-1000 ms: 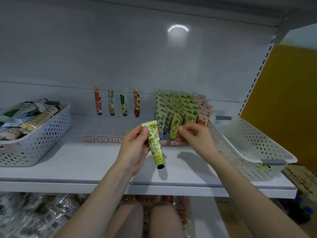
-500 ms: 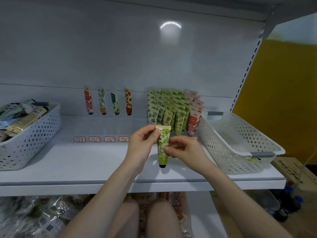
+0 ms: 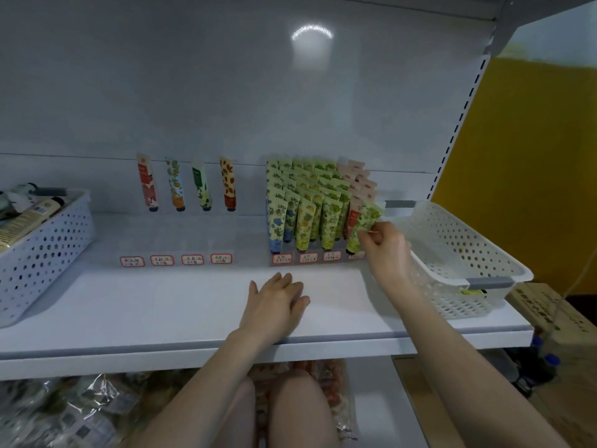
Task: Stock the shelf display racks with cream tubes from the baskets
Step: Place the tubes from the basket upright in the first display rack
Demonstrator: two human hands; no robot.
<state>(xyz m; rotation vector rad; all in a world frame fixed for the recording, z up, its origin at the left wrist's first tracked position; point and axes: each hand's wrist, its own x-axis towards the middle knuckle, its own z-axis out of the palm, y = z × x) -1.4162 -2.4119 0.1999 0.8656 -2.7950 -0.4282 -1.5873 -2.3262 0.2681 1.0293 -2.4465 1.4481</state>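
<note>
Right hand (image 3: pixel 386 245) pinches a green cream tube (image 3: pixel 363 226) by its upper half, cap down and tilted, at the front of the rightmost row of the filled rack (image 3: pixel 307 205). Left hand (image 3: pixel 274 305) lies flat and relaxed on the shelf (image 3: pixel 145 305), at 7 o'clock from the tube, holding nothing. One white basket (image 3: pixel 452 250) sits at 3 o'clock of the right hand, and a second basket (image 3: pixel 42 253), holding tubes, sits at the shelf's 9 o'clock end.

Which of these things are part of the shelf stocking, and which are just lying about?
Part of the job: green cream tube in the right hand; filled display rack; left basket of tubes; right basket.
Just lying about: cardboard box; wrapped packets under the shelf; bottles.
</note>
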